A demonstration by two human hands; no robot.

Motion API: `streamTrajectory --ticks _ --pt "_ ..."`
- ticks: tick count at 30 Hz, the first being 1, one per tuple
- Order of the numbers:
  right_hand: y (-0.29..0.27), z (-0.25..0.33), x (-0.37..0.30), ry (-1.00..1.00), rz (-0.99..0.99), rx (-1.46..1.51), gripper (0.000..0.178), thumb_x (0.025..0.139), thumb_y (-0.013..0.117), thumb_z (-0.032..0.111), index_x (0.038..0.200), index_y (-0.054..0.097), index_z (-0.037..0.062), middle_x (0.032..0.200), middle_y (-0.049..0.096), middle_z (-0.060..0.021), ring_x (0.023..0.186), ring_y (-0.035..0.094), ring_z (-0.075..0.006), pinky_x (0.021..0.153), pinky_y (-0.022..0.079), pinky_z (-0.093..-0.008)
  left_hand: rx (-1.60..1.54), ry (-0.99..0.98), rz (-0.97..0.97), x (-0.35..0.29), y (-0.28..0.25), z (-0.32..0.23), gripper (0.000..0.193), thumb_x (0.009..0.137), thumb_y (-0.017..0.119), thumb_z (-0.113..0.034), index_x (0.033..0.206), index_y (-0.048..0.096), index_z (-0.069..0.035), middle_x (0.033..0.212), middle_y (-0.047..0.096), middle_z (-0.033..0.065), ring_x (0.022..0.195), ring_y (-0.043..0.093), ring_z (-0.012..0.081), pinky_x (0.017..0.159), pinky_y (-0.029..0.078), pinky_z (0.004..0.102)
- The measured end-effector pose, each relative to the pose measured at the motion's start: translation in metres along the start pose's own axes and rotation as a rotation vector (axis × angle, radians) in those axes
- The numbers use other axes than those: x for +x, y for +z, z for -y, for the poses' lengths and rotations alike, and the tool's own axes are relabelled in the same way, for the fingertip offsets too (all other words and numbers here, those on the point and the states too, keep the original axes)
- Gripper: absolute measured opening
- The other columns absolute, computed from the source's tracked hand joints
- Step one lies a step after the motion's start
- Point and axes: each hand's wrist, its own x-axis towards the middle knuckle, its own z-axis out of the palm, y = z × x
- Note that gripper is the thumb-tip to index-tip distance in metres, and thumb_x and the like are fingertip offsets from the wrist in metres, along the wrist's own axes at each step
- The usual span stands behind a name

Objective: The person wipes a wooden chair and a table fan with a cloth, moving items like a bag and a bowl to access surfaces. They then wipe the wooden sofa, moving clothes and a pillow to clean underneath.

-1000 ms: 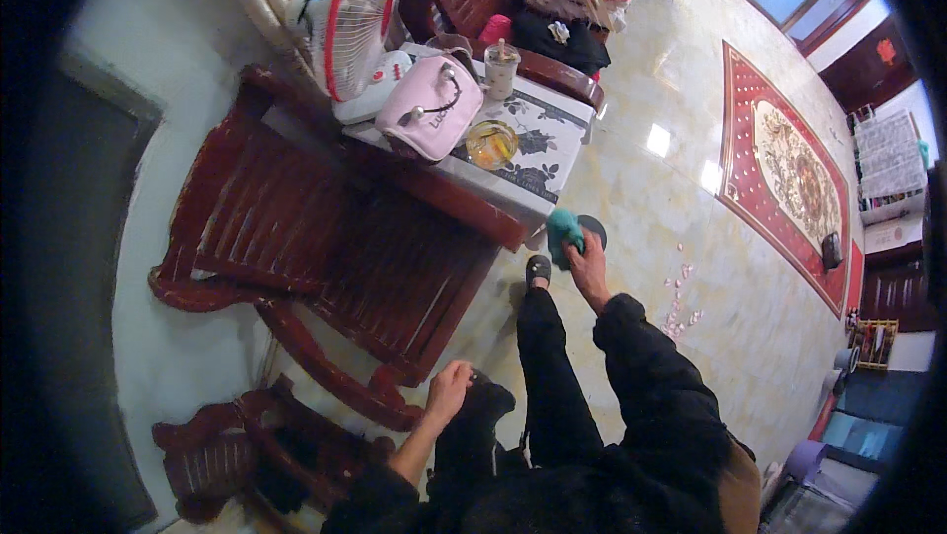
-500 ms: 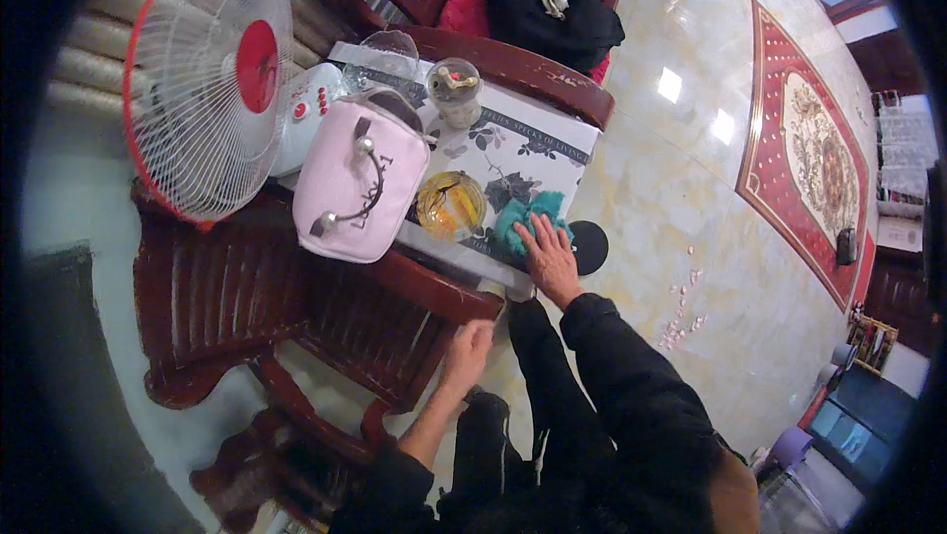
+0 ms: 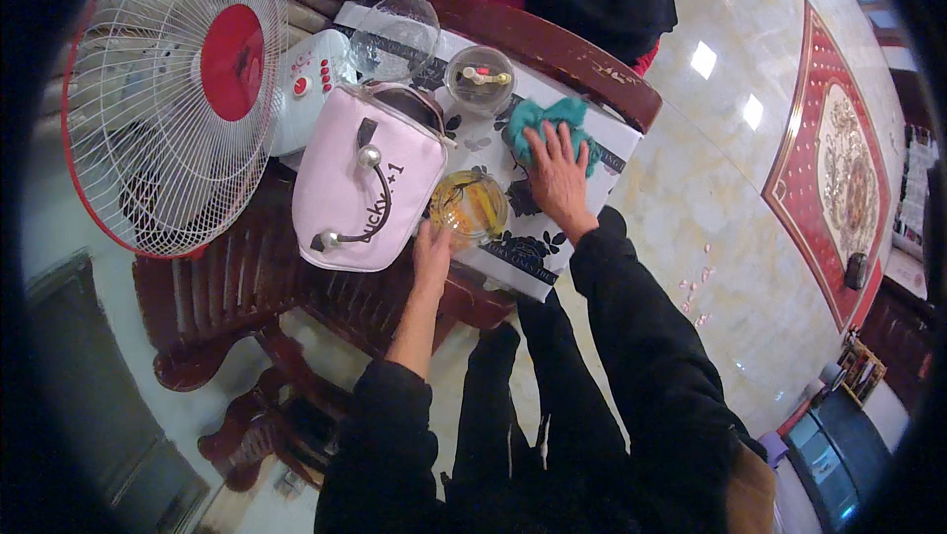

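From where I stand, the bowl [image 3: 472, 207], yellow inside and round, sits between the person's two hands, and it makes the best mark to measure by. The cloth [image 3: 545, 112], a teal bunch, is on the table [image 3: 602, 177] beyond the bowl and to its right, well apart from its rim. The right hand [image 3: 560, 181] comes in from the bowl's right and covers much of the cloth. Its fingers are spread over the top, stretched forward and not clenched, so the cloth lies straight beneath them. Being crumpled, it shows no clear long axis (I can't make out whether a fold is tucked under the fingertips).

The left hand [image 3: 432, 256] is the nearer one to the bowl, at its near left side, with the fingers right by the rim. Whether they touch the glass, or grasp anything at all, I cannot tell from here. The bowl lies just ahead and to the right of those fingers, and being round it offers no long axis either.

Left of the bowl, close by, leans the pink bag [image 3: 365, 184], its dark handle facing up. Beyond the bowl stands the cup [image 3: 480, 85], and past that, further to the bowl's left, the clear dish [image 3: 397, 36]. The fan [image 3: 178, 100] is off left of the bowl, on the bag's far side.
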Motion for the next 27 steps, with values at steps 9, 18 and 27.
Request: streamTrajectory --ticks 9,18,27 --pt "-0.029 -0.011 -0.165 -0.446 0.495 0.048 0.054 0.079 0.064 0.015 0.131 0.052 0.0234 0.148 0.042 -0.0059 0.141 0.034 -0.0281 0.114 0.025 -0.0547 0.479 0.308 -0.097 0.007 0.018 -0.028 0.042 0.086 0.064 -0.014 0.122 0.049 0.003 0.111 0.064 0.0214 0.101 0.063 0.0366 0.089 0.049 0.0419" --pt "-0.040 0.002 -0.151 0.130 0.080 0.464 0.052 0.067 0.063 -0.006 0.115 0.063 0.0132 0.119 0.057 -0.0145 0.115 0.051 -0.0370 0.099 0.043 -0.0429 0.490 0.145 0.067 -0.043 -0.010 -0.052 0.052 0.083 0.062 -0.012 0.128 0.042 0.002 0.110 0.063 0.0295 0.105 0.062 0.0455 0.091 0.048 0.0486" --pt "-0.054 0.095 -0.095 -0.223 0.236 0.196 0.071 0.067 0.076 0.013 0.133 0.048 0.0180 0.125 0.058 -0.0136 0.117 0.054 -0.0371 0.094 0.046 -0.0448 0.597 0.163 0.292 -0.097 -0.011 -0.068 0.061 0.082 0.067 -0.016 0.134 0.037 -0.007 0.119 0.060 0.0274 0.110 0.056 0.0477 0.092 0.046 0.0525"
